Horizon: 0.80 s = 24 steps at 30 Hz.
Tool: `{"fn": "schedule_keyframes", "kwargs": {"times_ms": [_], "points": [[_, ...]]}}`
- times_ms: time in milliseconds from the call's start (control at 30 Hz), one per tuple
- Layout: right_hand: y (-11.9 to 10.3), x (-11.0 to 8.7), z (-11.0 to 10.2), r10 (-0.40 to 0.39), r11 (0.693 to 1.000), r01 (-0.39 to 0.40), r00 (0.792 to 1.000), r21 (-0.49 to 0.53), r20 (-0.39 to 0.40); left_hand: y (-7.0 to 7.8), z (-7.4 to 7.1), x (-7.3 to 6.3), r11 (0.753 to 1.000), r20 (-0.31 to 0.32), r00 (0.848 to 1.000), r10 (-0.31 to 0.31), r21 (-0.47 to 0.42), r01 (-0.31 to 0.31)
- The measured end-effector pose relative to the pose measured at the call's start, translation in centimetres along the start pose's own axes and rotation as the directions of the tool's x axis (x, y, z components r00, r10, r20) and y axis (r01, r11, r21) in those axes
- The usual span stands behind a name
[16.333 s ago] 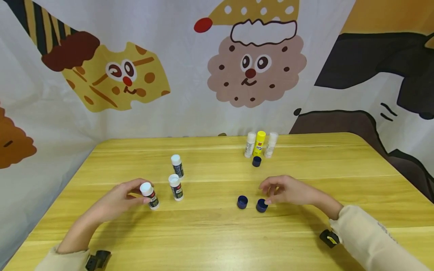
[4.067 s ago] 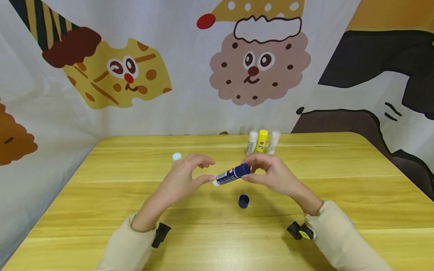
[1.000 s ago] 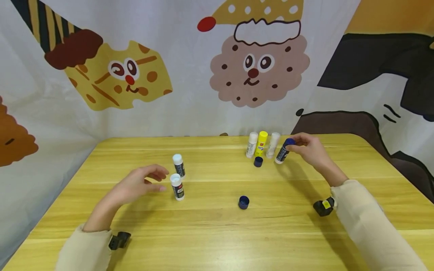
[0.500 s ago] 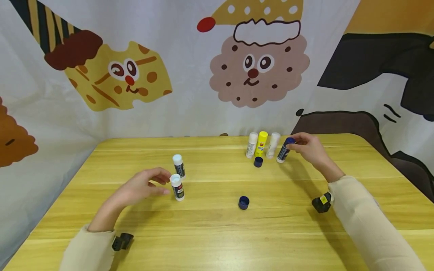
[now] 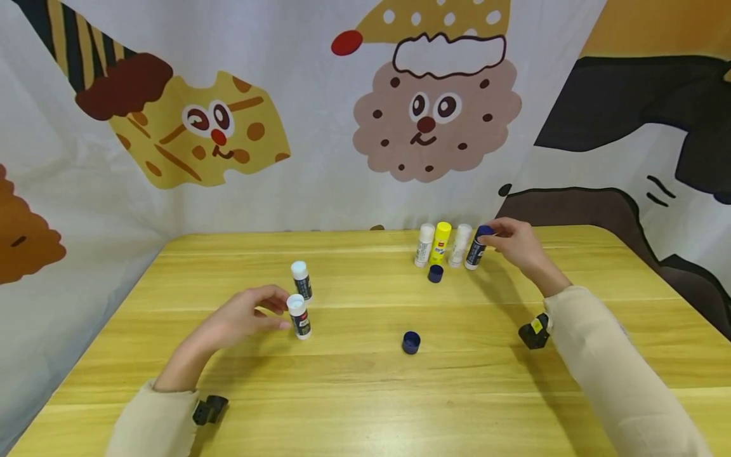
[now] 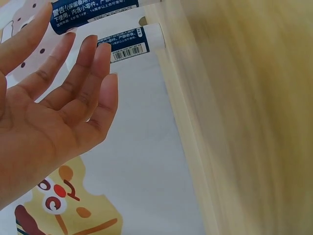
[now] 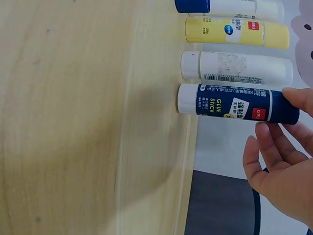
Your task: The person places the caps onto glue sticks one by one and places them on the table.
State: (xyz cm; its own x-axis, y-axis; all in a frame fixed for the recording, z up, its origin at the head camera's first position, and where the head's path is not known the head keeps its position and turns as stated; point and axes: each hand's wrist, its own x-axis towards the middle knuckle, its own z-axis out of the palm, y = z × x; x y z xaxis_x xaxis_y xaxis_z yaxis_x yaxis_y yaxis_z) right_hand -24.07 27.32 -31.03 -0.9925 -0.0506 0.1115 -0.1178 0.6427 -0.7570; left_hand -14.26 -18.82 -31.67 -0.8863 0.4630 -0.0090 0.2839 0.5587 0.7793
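Note:
My right hand (image 5: 518, 245) pinches the navy cap of a glue stick (image 7: 234, 104) between thumb and fingers. This glue stick is upright at the right end of a row, beside a white glue stick (image 5: 460, 245). My left hand (image 5: 245, 318) has its fingers spread loosely around an uncapped navy-and-white glue stick (image 5: 299, 317); in the left wrist view its thumb and forefinger lie on either side of that stick, and I cannot tell whether they touch it. Another uncapped glue stick (image 5: 301, 280) stands just behind.
A yellow glue stick (image 5: 440, 243) and another white glue stick (image 5: 424, 245) complete the row near the table's back edge. One navy cap (image 5: 435, 273) lies in front of them; a second navy cap (image 5: 411, 343) sits nearer on the wooden table (image 5: 354, 406).
Seconds ago both hands were at the capped navy glue stick; my right hand has since brought it to the row and moved it slightly back. My left hand has moved right, up to the uncapped stick.

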Motion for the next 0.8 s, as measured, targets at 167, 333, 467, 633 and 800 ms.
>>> {"fn": "schedule_keyframes", "kwargs": {"times_ms": [167,333,467,633,800], "points": [[0.04,0.25,0.22,0.001,1.000,-0.001,1.000,0.005,-0.001,0.10,0.13,0.04,1.000,-0.005,1.000,-0.004,0.002,0.004],[0.19,0.40,0.36,0.004,1.000,-0.003,1.000,0.003,-0.006,0.15,0.29,0.12,1.000,-0.010,1.000,-0.006,0.002,0.006],[0.34,0.47,0.40,0.000,1.000,0.001,1.000,0.009,-0.013,0.23,0.43,0.20,1.000,-0.017,1.000,0.001,0.007,-0.001],[0.49,0.55,0.49,0.006,1.000,-0.006,1.000,0.015,-0.022,0.40,0.54,0.21,1.000,-0.018,1.000,0.001,0.005,-0.001],[0.52,0.56,0.59,0.000,1.000,0.001,1.000,0.020,-0.029,0.49,0.59,0.28,1.000,-0.028,1.000,-0.006,0.007,0.006]]}}
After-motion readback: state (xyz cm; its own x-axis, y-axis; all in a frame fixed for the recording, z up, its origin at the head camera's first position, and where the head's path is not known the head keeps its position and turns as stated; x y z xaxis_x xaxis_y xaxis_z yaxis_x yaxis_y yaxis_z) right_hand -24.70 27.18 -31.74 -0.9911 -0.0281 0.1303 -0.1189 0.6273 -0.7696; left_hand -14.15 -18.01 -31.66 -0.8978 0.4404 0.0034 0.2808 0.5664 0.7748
